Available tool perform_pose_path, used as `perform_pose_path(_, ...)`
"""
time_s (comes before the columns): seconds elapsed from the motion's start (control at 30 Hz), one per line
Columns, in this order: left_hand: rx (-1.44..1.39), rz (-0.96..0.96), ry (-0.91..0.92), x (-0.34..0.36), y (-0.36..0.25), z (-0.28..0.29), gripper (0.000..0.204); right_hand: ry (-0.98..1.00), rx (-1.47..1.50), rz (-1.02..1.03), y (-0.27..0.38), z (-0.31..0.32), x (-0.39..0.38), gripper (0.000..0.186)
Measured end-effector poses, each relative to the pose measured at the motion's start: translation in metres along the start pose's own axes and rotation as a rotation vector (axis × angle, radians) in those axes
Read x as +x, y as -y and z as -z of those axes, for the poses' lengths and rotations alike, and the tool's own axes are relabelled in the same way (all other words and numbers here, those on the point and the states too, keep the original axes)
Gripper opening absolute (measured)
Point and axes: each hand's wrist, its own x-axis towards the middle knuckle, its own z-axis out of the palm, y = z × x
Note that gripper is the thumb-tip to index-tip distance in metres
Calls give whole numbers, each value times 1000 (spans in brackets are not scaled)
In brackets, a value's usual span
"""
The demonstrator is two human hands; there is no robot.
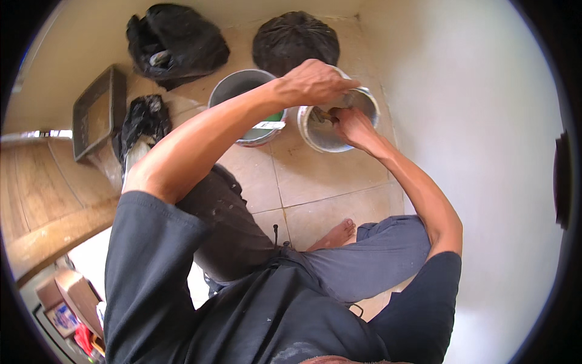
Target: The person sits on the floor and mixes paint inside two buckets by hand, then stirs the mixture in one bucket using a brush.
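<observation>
- A bare foot (335, 235) rests on the floor tiles (312, 173); farther off, a grey bucket (235, 87), partly blocked by the left forearm (221, 124), stands beside the white bucket (326, 137).
- Two black plastic bags (188, 43) (296, 40) sit beyond.
- The right hand (355, 126) reaches into the white bucket, fingers narrowed on a brownish tool (323, 114).
- The left hand (312, 82) arches, back up, over its far side; whether its fingers grip cannot be told.
- The tool's working end is indistinct.
</observation>
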Motion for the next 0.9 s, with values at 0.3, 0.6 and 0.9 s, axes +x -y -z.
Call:
perform_pose_path(0.3,-81,-48,17,8,-1,-16,40,-139,59,46,-12,10,-1,16)
perform_pose_path(0.6,-176,172,121,14,-27,6,32,-116,255,101,-5,-15,-3,20)
perform_pose_path(0.9,-132,220,104,12,-23,5,27,-62,105,157,-19,-11,-2,20)
